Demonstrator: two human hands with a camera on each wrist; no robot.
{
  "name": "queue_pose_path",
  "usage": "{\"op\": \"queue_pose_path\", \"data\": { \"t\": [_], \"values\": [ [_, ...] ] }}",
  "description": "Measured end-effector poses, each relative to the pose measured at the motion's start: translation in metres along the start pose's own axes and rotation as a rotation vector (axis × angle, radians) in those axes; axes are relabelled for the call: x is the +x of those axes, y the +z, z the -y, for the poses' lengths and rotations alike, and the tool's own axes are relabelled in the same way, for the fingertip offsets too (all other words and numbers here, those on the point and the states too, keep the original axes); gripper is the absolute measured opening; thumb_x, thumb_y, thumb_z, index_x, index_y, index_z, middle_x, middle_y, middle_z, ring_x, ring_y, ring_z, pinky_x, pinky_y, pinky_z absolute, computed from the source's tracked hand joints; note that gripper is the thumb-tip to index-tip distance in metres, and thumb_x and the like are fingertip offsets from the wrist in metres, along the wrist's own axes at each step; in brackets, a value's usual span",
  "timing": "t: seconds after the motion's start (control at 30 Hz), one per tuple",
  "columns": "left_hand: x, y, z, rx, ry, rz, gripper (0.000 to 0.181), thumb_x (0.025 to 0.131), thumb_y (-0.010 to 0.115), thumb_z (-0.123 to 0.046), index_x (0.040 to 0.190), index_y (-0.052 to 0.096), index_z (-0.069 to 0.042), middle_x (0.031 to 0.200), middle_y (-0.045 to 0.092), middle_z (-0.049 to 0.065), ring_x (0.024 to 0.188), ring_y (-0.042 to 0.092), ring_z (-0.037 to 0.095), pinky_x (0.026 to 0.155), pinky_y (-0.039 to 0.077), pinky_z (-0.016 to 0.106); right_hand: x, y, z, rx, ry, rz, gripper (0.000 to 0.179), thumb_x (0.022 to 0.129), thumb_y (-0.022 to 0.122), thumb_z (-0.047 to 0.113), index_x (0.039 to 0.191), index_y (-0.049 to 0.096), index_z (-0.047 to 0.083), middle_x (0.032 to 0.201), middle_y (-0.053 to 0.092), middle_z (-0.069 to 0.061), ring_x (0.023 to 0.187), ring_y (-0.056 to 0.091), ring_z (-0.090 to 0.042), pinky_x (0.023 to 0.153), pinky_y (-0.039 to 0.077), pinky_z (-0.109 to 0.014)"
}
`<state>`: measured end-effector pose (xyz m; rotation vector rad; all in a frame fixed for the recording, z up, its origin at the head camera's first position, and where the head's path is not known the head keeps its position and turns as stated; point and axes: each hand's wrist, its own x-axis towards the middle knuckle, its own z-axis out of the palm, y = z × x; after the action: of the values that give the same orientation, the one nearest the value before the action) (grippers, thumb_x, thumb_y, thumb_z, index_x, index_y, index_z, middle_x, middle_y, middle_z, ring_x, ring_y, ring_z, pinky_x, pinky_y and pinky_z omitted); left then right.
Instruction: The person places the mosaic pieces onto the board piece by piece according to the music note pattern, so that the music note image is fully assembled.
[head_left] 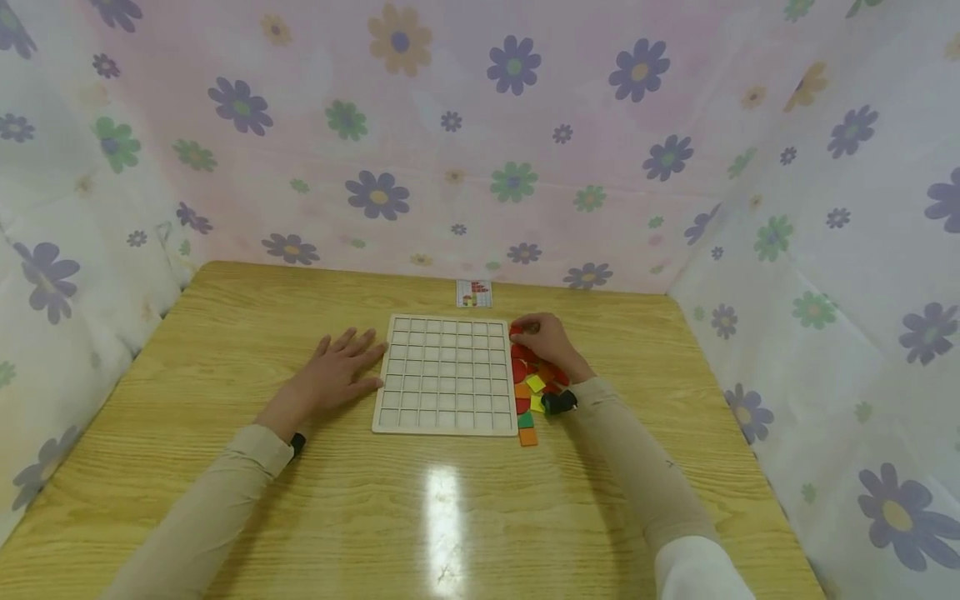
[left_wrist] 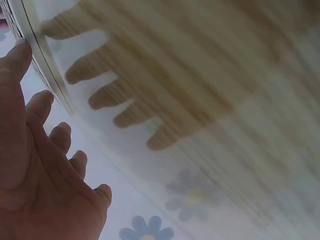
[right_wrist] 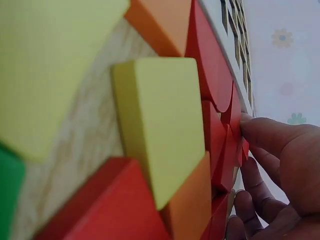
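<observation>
A square wooden grid board (head_left: 442, 375) lies on the table, its cells bare. My left hand (head_left: 333, 379) is spread flat at the board's left side, thumb and fingertips right at its edge; the left wrist view shows that hand (left_wrist: 55, 165) with straight fingers. At the board's upper right corner, my right hand (head_left: 553, 343) pinches a red piece (right_wrist: 244, 150) between thumb and fingers, its shape mostly hidden. Below that hand spreads a heap of flat pieces: red ones, a yellow square (head_left: 535, 383), a green piece (head_left: 526, 421) and an orange square (head_left: 528, 437).
Behind the board lies a small picture card (head_left: 474, 293) with a red, yellow and green pattern on a grid. Flower-printed cloth (head_left: 450, 150) encloses the wooden table (head_left: 337, 517) at the back and both sides. A black wrist strap (head_left: 559, 403) sits beside the pieces.
</observation>
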<state>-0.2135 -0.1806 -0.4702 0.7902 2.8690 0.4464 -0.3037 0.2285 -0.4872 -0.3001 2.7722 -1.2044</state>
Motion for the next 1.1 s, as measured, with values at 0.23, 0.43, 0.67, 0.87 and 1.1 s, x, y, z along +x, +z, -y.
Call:
{"op": "queue_pose_path", "data": {
  "t": [0.23,0.43,0.67,0.87,1.1],
  "values": [
    [0.001,-0.001,-0.003,0.031,-0.005,0.012,0.067,0.104,0.055,-0.044,0.16,0.036,-0.012,0.168,0.019,0.019,0.154,0.011,0.047,0.119,0.007,0.071,0.0,-0.001,0.002,0.036,0.005,-0.023,0.024,0.095,0.073,0.014,0.115,0.072,0.0,0.109,0.07,-0.019,0.088,0.061,-0.028,0.078,0.05,-0.034],
    [0.003,-0.003,-0.006,0.021,-0.005,0.015,0.072,0.102,0.057,-0.049,0.159,0.036,-0.011,0.169,0.018,0.019,0.154,0.009,0.048,0.118,0.005,0.072,-0.001,-0.003,0.004,0.024,0.002,-0.085,0.026,0.092,0.077,0.013,0.111,0.073,-0.003,0.102,0.07,-0.019,0.086,0.063,-0.028,0.074,0.052,-0.033],
    [0.003,-0.003,-0.007,0.026,-0.02,0.045,0.072,0.103,0.056,-0.049,0.16,0.034,-0.012,0.169,0.016,0.02,0.154,0.007,0.05,0.118,0.003,0.072,-0.003,-0.001,0.009,0.019,0.013,-0.139,0.023,0.09,0.078,0.01,0.108,0.072,-0.004,0.1,0.07,-0.021,0.088,0.065,-0.033,0.078,0.055,-0.041],
    [0.001,-0.001,-0.008,0.032,-0.048,0.085,0.072,0.104,0.053,-0.049,0.162,0.029,-0.013,0.169,0.013,0.019,0.154,0.004,0.05,0.118,0.001,0.072,-0.006,0.001,0.013,0.025,0.002,-0.135,0.019,0.092,0.076,0.009,0.104,0.07,-0.005,0.101,0.069,-0.022,0.09,0.066,-0.035,0.081,0.056,-0.044],
    [0.001,-0.004,-0.013,-0.009,-0.069,0.096,0.072,0.104,0.053,-0.049,0.162,0.029,-0.014,0.168,0.016,0.021,0.153,0.006,0.051,0.116,0.002,0.074,-0.01,-0.002,0.015,0.104,-0.083,-0.09,0.017,0.097,0.069,0.008,0.11,0.075,-0.002,0.109,0.072,-0.02,0.074,0.063,-0.025,0.066,0.051,-0.029]
  ]
}}
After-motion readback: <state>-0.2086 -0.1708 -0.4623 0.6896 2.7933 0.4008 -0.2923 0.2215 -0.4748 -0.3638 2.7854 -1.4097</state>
